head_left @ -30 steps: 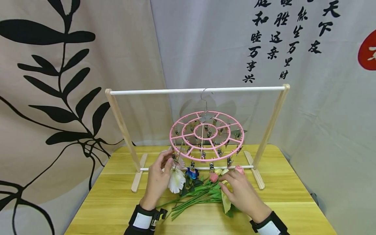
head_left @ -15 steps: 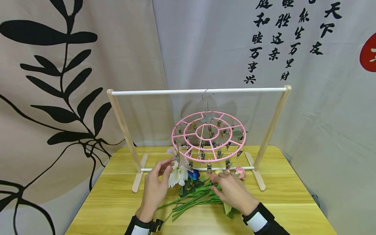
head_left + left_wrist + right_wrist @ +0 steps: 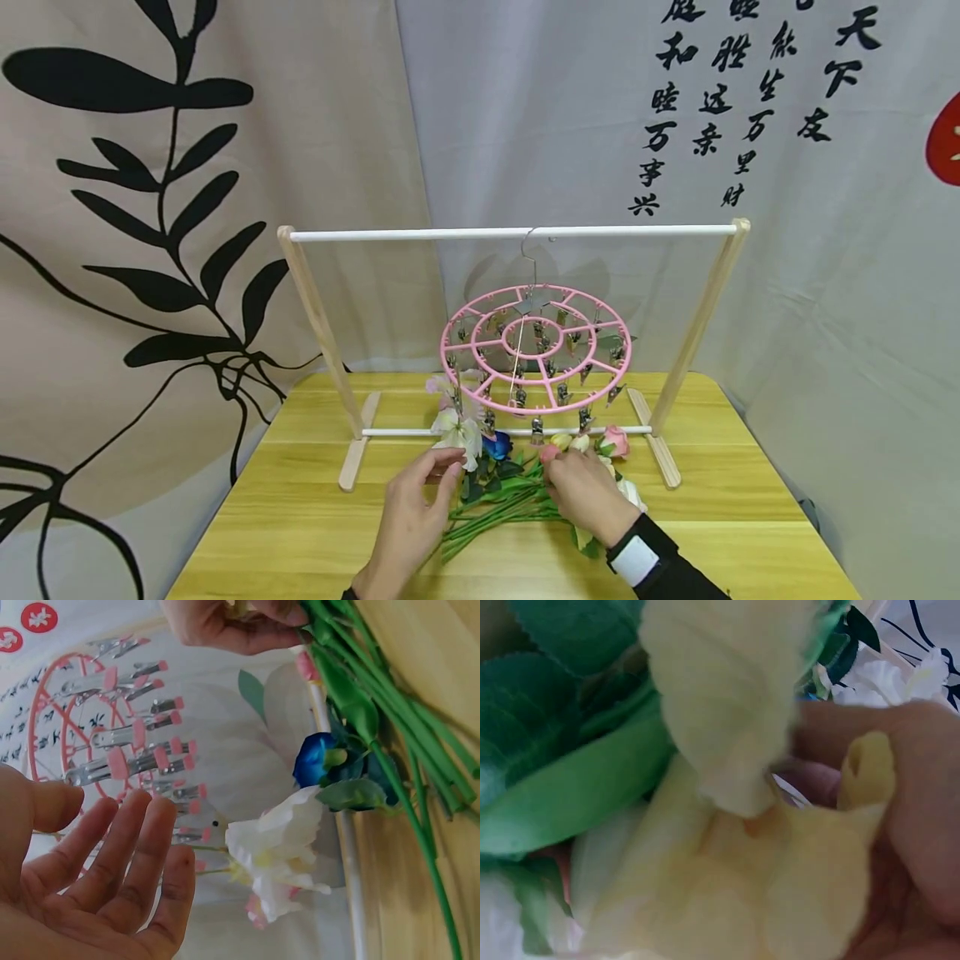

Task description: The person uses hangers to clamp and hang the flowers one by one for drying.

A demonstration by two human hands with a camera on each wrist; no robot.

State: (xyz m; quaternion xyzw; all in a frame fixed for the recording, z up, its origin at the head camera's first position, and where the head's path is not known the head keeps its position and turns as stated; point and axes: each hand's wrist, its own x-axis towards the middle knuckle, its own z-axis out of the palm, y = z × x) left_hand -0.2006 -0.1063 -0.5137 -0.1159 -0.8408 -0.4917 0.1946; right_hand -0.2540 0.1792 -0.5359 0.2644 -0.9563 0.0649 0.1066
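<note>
Toward six o'clock in the head view, a bundle of green stems lies on the wood-grained surface, flower heads gathered at its far end. At five o'clock the right hand reaches down over those heads; the left wrist view shows its thumb and a finger against the stems, but whether its grip has hold of one cannot be told. A pink bud shows between ten and eleven o'clock of it, a pink rose at one. Pale yellow petals fill much of the right wrist view, before the palm.

Between six and seven o'clock, the left hand is raised, its grip loose, fingers softly bent, with nothing held. Its fingertips are just beside a white flower, which appears to hang between seven and eight o'clock of the round pink clip hanger. Toward three o'clock from that flower sits a blue rose with dark leaves. The hanger, bearing metal clips, hooks over a white rod at twelve o'clock above it.
</note>
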